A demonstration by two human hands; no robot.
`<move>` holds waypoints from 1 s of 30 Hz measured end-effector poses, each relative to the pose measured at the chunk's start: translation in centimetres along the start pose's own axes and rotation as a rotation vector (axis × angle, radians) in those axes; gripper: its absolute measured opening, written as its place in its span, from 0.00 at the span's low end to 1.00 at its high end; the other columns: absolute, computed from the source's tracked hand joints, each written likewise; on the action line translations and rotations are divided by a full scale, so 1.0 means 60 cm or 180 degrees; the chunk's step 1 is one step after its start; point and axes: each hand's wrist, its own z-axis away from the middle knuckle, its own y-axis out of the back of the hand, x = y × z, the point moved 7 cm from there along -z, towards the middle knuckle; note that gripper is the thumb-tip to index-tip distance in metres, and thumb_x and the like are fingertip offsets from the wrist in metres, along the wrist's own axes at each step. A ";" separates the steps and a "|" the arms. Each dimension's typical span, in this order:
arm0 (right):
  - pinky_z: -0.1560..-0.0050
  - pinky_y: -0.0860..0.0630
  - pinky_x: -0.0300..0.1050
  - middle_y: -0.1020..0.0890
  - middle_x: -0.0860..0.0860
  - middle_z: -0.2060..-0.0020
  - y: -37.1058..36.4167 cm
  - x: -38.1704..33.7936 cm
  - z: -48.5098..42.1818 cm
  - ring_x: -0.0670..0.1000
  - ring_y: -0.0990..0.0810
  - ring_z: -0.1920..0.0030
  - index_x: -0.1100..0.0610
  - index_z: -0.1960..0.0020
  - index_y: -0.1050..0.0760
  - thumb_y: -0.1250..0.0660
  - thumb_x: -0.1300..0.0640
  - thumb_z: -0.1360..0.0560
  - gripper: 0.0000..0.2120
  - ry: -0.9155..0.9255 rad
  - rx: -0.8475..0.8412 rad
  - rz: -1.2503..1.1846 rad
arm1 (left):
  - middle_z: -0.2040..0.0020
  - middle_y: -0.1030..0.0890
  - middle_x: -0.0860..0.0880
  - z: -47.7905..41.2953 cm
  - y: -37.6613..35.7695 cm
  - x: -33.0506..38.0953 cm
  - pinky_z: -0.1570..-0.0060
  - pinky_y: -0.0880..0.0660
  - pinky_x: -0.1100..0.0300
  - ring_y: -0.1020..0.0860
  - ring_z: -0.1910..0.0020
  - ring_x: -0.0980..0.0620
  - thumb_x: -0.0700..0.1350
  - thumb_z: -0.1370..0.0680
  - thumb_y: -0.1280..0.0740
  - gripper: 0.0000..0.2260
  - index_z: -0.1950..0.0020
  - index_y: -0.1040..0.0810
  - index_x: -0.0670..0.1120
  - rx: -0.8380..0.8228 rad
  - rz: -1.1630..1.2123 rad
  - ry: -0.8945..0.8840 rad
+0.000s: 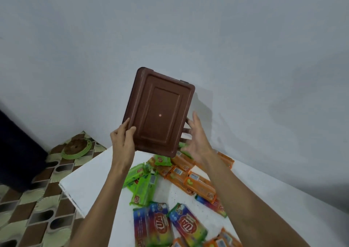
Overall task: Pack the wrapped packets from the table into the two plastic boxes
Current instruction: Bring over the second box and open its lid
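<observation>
White tabletop [90, 171] against a pale wall [245, 39], as I see it from the head view. Brown plastic box [158, 111]: held in the air above the tabletop's far edge, its underside turned toward me. Packets lie loose on the tabletop: orange packets [200, 185] from the far edge toward the right, rainbow packets [158, 226] at the near edge, green packets [144, 189] nearer the left edge. Left hand [120, 141]: grasps the box's lower left corner, thumb on the underside. Right hand [198, 141]: fingers straight, laid against the box's right side.
</observation>
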 end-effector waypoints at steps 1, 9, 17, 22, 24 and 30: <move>0.47 0.21 0.62 0.25 0.56 0.40 0.015 -0.007 0.016 0.59 0.22 0.42 0.42 0.36 0.27 0.45 0.29 0.25 0.25 0.0032 0.0025 0.0041 | 0.37 0.35 0.53 0.011 -0.011 -0.001 0.35 0.30 0.42 0.29 0.36 0.50 0.66 0.28 0.43 0.25 0.33 0.30 0.61 -0.0084 0.0056 0.0022; 0.47 0.22 0.59 0.21 0.52 0.43 0.165 -0.073 0.161 0.58 0.21 0.47 0.54 0.50 0.25 0.46 0.31 0.24 0.27 0.0366 0.0478 0.0147 | 0.44 0.24 0.57 0.155 -0.137 0.025 0.41 0.35 0.55 0.27 0.42 0.56 0.65 0.20 0.53 0.27 0.44 0.24 0.47 -0.0580 0.0757 0.0456; 0.44 0.23 0.66 0.22 0.59 0.44 0.347 -0.118 0.322 0.63 0.20 0.44 0.46 0.30 0.29 0.47 0.24 0.29 0.37 0.0253 0.0899 0.0429 | 0.50 0.21 0.48 0.274 -0.259 0.020 0.47 0.27 0.47 0.22 0.51 0.46 0.72 0.25 0.53 0.35 0.32 0.28 0.49 -0.0966 0.1138 0.1398; 0.42 0.23 0.66 0.21 0.57 0.50 0.424 -0.116 0.406 0.60 0.19 0.47 0.44 0.36 0.22 0.44 0.23 0.31 0.35 0.0277 0.0939 0.0488 | 0.52 0.20 0.45 0.337 -0.320 0.033 0.45 0.27 0.43 0.21 0.52 0.46 0.73 0.25 0.54 0.36 0.25 0.35 0.53 -0.1334 0.0875 0.1381; 0.42 0.23 0.62 0.21 0.61 0.52 0.453 -0.118 0.438 0.58 0.20 0.49 0.48 0.41 0.19 0.41 0.23 0.33 0.36 0.0331 0.0965 0.0388 | 0.59 0.20 0.44 0.359 -0.337 0.039 0.48 0.26 0.45 0.21 0.54 0.44 0.71 0.24 0.54 0.37 0.25 0.36 0.49 -0.1400 0.0777 0.1461; 0.28 0.37 0.64 0.31 0.66 0.30 0.516 -0.123 0.517 0.67 0.31 0.30 0.54 0.37 0.20 0.41 0.18 0.38 0.47 0.0087 0.0839 0.0588 | 0.63 0.24 0.44 0.454 -0.386 0.050 0.76 0.26 0.60 0.25 0.66 0.47 0.66 0.20 0.53 0.31 0.39 0.25 0.44 -0.1829 0.0552 0.1874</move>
